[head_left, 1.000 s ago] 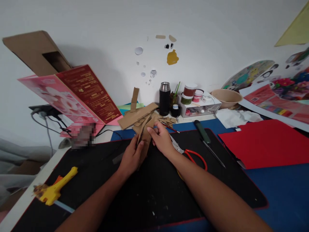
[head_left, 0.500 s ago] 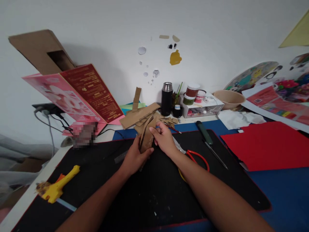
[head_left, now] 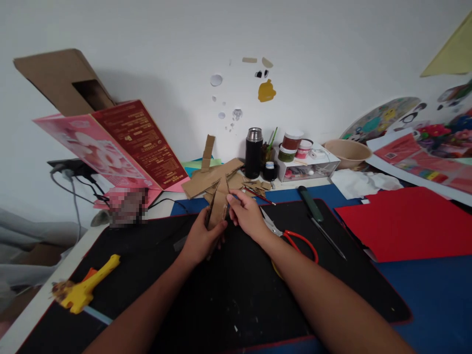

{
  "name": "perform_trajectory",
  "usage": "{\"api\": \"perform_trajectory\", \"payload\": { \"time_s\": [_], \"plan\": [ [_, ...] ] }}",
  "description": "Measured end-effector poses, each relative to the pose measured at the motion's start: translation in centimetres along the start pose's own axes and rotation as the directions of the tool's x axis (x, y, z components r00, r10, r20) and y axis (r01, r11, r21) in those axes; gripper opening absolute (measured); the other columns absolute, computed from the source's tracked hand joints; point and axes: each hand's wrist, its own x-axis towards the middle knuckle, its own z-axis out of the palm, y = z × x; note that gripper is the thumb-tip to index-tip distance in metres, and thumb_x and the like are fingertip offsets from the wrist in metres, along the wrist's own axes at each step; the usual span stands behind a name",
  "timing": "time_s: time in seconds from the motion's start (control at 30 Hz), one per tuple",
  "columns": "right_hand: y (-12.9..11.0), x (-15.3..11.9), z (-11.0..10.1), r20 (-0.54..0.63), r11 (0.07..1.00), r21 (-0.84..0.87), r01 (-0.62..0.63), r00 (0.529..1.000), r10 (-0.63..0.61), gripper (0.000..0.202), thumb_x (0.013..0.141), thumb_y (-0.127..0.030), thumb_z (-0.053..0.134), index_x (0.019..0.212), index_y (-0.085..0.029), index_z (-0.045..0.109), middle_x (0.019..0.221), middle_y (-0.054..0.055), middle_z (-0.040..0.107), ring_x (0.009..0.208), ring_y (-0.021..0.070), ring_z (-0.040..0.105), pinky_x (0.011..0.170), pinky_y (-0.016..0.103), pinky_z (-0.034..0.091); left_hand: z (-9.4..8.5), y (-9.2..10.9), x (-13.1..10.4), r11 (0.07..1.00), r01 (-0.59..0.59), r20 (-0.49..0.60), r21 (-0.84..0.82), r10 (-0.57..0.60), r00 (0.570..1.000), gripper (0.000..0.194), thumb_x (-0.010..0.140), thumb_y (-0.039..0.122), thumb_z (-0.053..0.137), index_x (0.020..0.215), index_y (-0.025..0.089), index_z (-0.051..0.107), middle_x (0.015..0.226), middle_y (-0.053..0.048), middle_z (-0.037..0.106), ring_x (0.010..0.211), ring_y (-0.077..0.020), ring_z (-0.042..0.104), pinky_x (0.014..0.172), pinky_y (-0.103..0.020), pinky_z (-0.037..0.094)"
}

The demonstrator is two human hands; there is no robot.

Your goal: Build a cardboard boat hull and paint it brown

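My left hand (head_left: 202, 237) is closed around the lower part of a folded piece of brown cardboard (head_left: 218, 209), thumb across its front. Its layers gape apart along the left side, and a narrow tip points up and away from me. On the right edge of the same piece, my right hand (head_left: 246, 212) pinches with thumb and forefinger; the other fingers are curled in. Partly under my right forearm lie scissors (head_left: 300, 241) with red and yellow handles. Behind the hands is a pile of cardboard strips (head_left: 195, 184).
A green-handled pointed tool (head_left: 320, 216) lies on the black mat (head_left: 236, 295). Red paper (head_left: 401, 226) is at right, a yellow tool-like object (head_left: 86, 290) at left. A black flask (head_left: 253, 153) and paint jars (head_left: 292, 142) stand along the wall, beside a bowl (head_left: 348, 153).
Both hands and the cardboard have shifted slightly left. The cardboard has turned so its front face shows more, and the right hand's grip sits lower along its edge.
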Motion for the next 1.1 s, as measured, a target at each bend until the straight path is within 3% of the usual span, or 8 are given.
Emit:
{"api": "perform_trajectory", "payload": {
  "time_s": [0.13,0.33,0.7,0.83,0.97,1.1],
  "plan": [
    [-0.3,0.0,-0.7,0.041,0.984,-0.173,0.039,0.999,-0.032,0.043,0.103,-0.043,0.052,0.138,-0.021,0.062,0.057,-0.006,0.057,0.042,0.0131,0.049,0.046,0.024,0.038,-0.7,-0.3,0.3,0.996,0.008,0.07,-0.088,-0.002,0.998,0.062,0.08,0.054,0.078,0.12,0.016,0.048,0.058,0.003,0.066,0.039,-0.0144,0.055,0.037,-0.022,0.041],
    [-1.5,-0.2,-1.5,0.107,0.832,-0.534,0.152,0.988,-0.112,0.038,0.106,-0.025,0.049,0.141,-0.025,0.063,0.061,-0.002,0.062,0.055,0.0189,0.059,0.06,0.029,0.043,-1.3,-0.9,0.7,0.979,0.019,0.121,-0.202,0.005,0.993,0.056,0.08,0.048,0.08,0.117,0.017,0.051,0.084,-0.003,0.071,0.047,-0.0135,0.062,0.037,-0.023,0.045],
    [-1.1,-0.2,-1.6,0.134,0.802,-0.57,0.178,0.983,-0.123,0.043,0.103,-0.018,0.051,0.144,-0.027,0.059,0.073,0.0,0.068,0.061,0.0195,0.061,0.063,0.028,0.041,-1.7,-0.2,0.6,0.99,0.045,0.161,-0.136,-0.023,0.987,0.052,0.082,0.049,0.077,0.113,0.018,0.05,0.084,-0.002,0.068,0.049,-0.0141,0.064,0.038,-0.024,0.047],
    [-1.0,-0.2,-1.6,0.131,0.701,-0.687,0.189,0.982,-0.136,0.043,0.099,-0.014,0.054,0.14,-0.024,0.059,0.083,0.004,0.073,0.071,0.0223,0.065,0.065,0.029,0.039,-1.6,-0.3,0.6,0.989,0.054,0.158,-0.137,-0.032,0.987,0.053,0.081,0.048,0.078,0.115,0.018,0.049,0.082,-0.001,0.069,0.047,-0.0142,0.064,0.037,-0.023,0.045],
    [-1.1,-0.2,-1.7,0.132,0.591,-0.784,0.189,0.982,-0.138,0.04,0.097,-0.015,0.056,0.137,-0.022,0.058,0.077,0.004,0.071,0.068,0.0233,0.064,0.062,0.029,0.035,-1.5,-0.4,0.6,0.983,0.068,0.158,-0.173,-0.04,0.987,0.054,0.079,0.045,0.08,0.115,0.018,0.05,0.082,-0.001,0.07,0.047,-0.0139,0.064,0.037,-0.022,0.045],
    [-1.2,-0.2,-1.9,0.134,0.538,-0.823,0.181,0.983,-0.125,0.038,0.095,-0.016,0.058,0.133,-0.021,0.058,0.072,0.003,0.068,0.067,0.0233,0.062,0.06,0.03,0.031,-1.7,-0.4,0.6,0.978,0.085,0.189,-0.189,-0.049,0.981,0.056,0.077,0.044,0.081,0.116,0.017,0.052,0.082,-0.002,0.071,0.048,-0.0142,0.064,0.037,-0.022,0.045]
  ]
}}
